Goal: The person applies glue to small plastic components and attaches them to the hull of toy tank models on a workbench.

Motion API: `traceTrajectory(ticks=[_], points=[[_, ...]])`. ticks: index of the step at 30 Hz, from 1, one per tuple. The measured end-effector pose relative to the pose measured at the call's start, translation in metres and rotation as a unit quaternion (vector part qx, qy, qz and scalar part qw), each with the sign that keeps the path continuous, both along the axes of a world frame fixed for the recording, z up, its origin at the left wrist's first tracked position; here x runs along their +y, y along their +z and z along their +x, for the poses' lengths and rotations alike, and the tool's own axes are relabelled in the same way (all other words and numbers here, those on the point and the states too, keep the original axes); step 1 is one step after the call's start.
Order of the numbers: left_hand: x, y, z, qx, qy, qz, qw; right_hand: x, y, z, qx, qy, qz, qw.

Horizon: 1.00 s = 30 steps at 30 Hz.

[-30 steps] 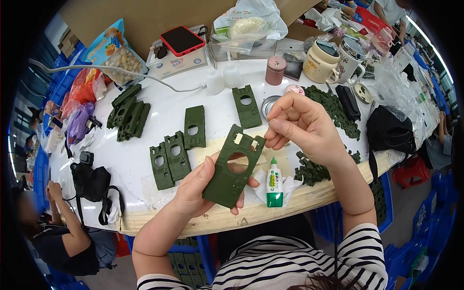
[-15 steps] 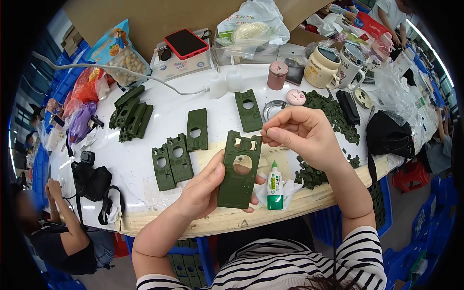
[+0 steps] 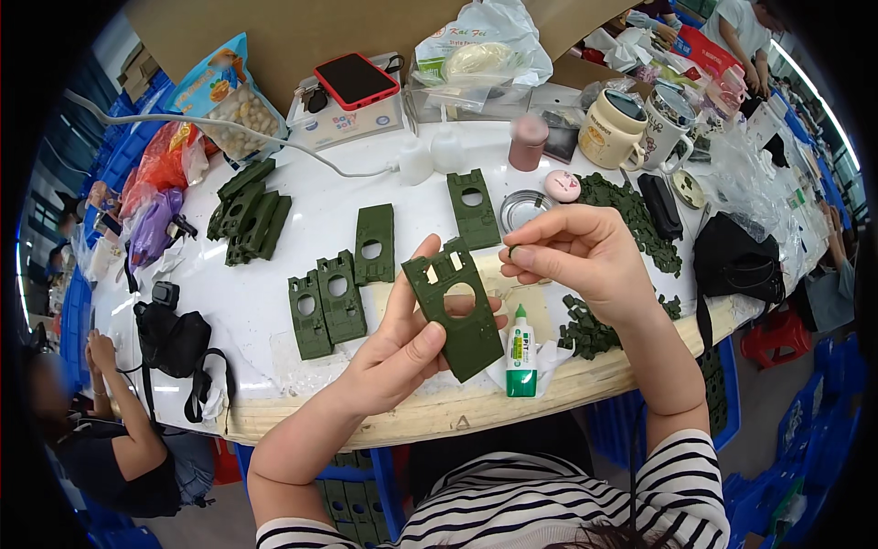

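Left of the glue bottle (image 3: 521, 355), gripping a green plate (image 3: 473, 337) between thumb and fingers of the left hand (image 3: 389, 361); beyond the bottle, pinching a small dark piece (image 3: 513, 251) in closed right hand (image 3: 578, 263) fingertips. Seemingly at part-handling, likely calling for fine alignment.

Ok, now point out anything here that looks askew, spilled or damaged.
The green piece in the left hand shows no evident damage. What looks askew is the pile of similar pieces at left, lying at uneven angles. Small green parts at right are strewn in loose heaps, perhaps deliberately.
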State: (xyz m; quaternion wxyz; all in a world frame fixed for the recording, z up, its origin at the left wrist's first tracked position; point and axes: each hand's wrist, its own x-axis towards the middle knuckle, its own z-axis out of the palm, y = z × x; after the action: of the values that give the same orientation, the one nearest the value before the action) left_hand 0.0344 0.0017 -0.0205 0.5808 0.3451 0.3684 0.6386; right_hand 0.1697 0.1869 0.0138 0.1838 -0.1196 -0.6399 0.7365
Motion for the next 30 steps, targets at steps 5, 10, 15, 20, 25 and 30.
traceTrajectory(ticks=[5, 10, 15, 20, 25, 30], points=[[-0.001, -0.001, 0.003, 0.011, -0.006, 0.007, 1.000, -0.016, 0.003, 0.004, 0.038, -0.001, 0.034, 0.999], [-0.001, -0.007, 0.002, 0.028, -0.028, 0.036, 0.999, -0.031, 0.005, 0.005, 0.050, -0.004, 0.099, 0.994], [-0.003, -0.009, 0.008, 0.060, -0.019, 0.061, 0.996, -0.032, 0.009, -0.001, 0.100, -0.034, 0.323, 0.940], [-0.002, -0.010, 0.012, 0.070, -0.017, 0.088, 0.993, -0.036, 0.005, 0.000, 0.088, -0.054, 0.346, 0.933], [-0.002, -0.008, 0.013, 0.053, -0.026, 0.078, 0.995, -0.038, 0.007, 0.002, 0.066, -0.040, 0.378, 0.922], [-0.002, -0.009, 0.013, 0.079, -0.024, 0.089, 0.993, -0.039, 0.007, 0.001, 0.064, -0.046, 0.376, 0.923]])
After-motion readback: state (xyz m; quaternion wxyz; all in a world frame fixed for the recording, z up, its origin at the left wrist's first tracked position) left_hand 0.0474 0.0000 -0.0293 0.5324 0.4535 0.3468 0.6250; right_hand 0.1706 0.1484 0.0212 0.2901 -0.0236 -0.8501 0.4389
